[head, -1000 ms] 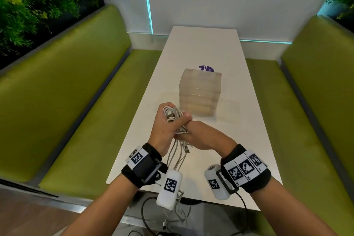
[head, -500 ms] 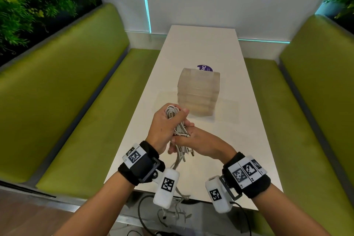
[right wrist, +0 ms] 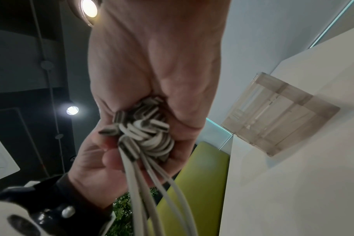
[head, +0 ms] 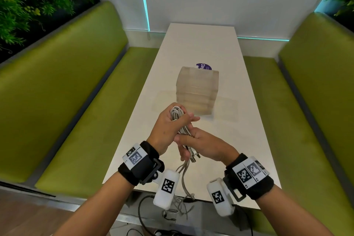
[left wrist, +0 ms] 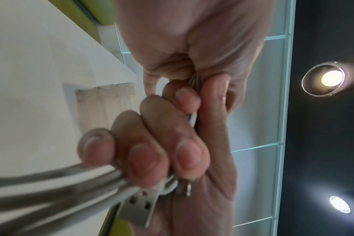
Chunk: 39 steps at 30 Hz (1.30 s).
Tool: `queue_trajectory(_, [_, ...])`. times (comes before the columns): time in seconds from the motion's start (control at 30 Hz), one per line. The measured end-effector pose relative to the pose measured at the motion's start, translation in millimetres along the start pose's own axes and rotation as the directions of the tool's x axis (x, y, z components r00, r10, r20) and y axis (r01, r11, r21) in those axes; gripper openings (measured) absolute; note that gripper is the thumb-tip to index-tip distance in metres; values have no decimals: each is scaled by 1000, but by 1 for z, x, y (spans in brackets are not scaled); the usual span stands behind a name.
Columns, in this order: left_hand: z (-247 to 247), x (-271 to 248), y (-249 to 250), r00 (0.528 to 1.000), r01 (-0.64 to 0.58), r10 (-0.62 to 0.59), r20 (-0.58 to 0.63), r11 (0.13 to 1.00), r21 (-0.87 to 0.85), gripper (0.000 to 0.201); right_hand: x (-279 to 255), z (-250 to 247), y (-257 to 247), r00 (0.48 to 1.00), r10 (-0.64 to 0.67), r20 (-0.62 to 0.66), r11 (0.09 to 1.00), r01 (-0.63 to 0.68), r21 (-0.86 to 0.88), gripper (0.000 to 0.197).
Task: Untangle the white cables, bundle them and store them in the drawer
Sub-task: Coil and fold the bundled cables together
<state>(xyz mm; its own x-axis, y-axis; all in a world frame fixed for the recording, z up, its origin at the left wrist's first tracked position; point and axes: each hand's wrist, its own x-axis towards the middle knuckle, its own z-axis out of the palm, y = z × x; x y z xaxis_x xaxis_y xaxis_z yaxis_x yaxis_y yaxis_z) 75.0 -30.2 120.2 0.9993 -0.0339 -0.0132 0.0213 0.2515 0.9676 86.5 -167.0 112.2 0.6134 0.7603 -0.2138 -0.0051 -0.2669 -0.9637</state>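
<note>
You've got the bunch of white cables point(head: 178, 120) up off the long white table point(head: 197, 48), held in front of you between both hands. Your left hand point(head: 166, 130) is wrapped round the looped upper part, fingers and thumb curled tight on it. Your right hand point(head: 203, 145) is closed round the lower part, where the metal USB plugs point(head: 193, 156) stick out. Both grips look firm in the wrist views.

The loose tails point(head: 184, 182) hang down past the table edge towards your wrist cameras, so that's my worry. If you start wrapping now they could snag on the left wrist camera point(head: 166, 188) or whip round and re-tangle. The plugs also sit unevenly in your right fist, so one could slip free and drag a loop out with it. I'd guess the bundle isn't secured yet, so easing off either hand would likely let the coil spring open.

The clear plastic drawer box point(head: 197, 90) sits on the table just beyond your hands, and its drawers look closed, so you'll need a free hand for that.

Writing: a round purple sticker point(head: 204, 66) behind the box, mostly hidden; I can read "Clay" and that's it. The wrist straps carry black-and-white square code tags, no readable words.
</note>
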Motion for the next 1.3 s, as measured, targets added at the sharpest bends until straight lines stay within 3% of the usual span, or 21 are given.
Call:
queue_trajectory(0.17, [0, 0, 0, 996, -51, 47, 77, 997, 51, 21, 0, -2, 4, 997, -36, -63, 998, 32, -58, 45])
queue_trajectory(0.23, [-4, 2, -2, 989, -68, 55, 139, 993, 93, 55, -3, -6, 2, 988, -79, -130, 997, 76, -33, 44])
queue_trajectory(0.3, [-9, 1, -12, 982, 5, -13, 187, 999, 43, 93, -5, -14, -2, 964, -125, -235, 990, 135, 30, 43])
queue_trajectory(0.33, [-10, -1, -19, 976, 46, -51, 209, 998, 30, 99, -6, -19, -5, 947, -146, -285, 982, 173, 72, 43])
queue_trajectory(0.43, [1, -12, -38, 951, 76, -126, 281, 981, 181, 67, -7, -33, -13, 917, -167, -363, 946, 253, 202, 44])
queue_trajectory(0.5, [12, -17, -42, 953, 68, -133, 272, 969, 237, 37, -7, -37, -18, 903, -146, -405, 932, 263, 251, 39])
queue_trajectory(0.53, [16, -19, -42, 960, 73, -132, 248, 970, 231, 32, -8, -38, -19, 896, -137, -422, 919, 274, 283, 36])
queue_trajectory(0.67, [18, -19, -39, 970, 74, -111, 218, 983, 170, 37, -10, -40, -25, 868, -119, -483, 833, 352, 427, 26])
queue_trajectory(0.93, [20, -19, -40, 935, 232, -225, 273, 973, 6, 39, -6, -35, -25, 807, -73, -586, 787, 408, 463, 30])
queue_trajectory(1.13, [17, -18, -37, 940, 154, -191, 282, 977, 149, 39, -7, -36, -23, 823, -79, -562, 819, 375, 434, 31])
queue_trajectory(1.3, [-4, -12, -30, 897, 151, -268, 352, 933, 327, 37, -16, -49, -28, 850, -202, -487, 920, 335, 203, 33])
